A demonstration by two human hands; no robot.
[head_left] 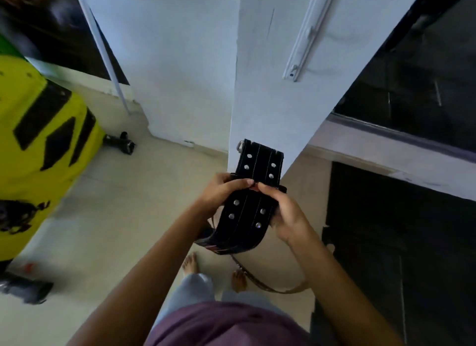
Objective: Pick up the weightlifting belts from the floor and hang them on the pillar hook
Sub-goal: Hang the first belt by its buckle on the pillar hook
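Black leather, stitched in pale lines and studded with paired silver rivets, is making up the weightlifting belt (251, 191) that both hands are holding up in front of the white pillar (260, 75). The left hand (220, 195) is wrapping its fingers (240, 183) closed over the belt's left edge, and the right hand (286, 211) is closing on the right edge, thumbs meeting across the middle. The belt's lower end is curling under and is hidden behind the forearms; a metal buckle part is showing only partly at the top left corner. No hook can be made out on the pillar faces in view. A thin patterned strap (268, 284) is hanging below the belt, its origin hidden. The floor (103, 229) is showing as pale, smooth tile, with a black mat (399, 242) lying to the right. A white channel strip (309, 34) is running down the pillar's right face. At left, a yellow object with black markings (38, 152) is cut off by the edge and blurred; its kind cannot be told. Bare feet (190, 264) are standing on the tile below.
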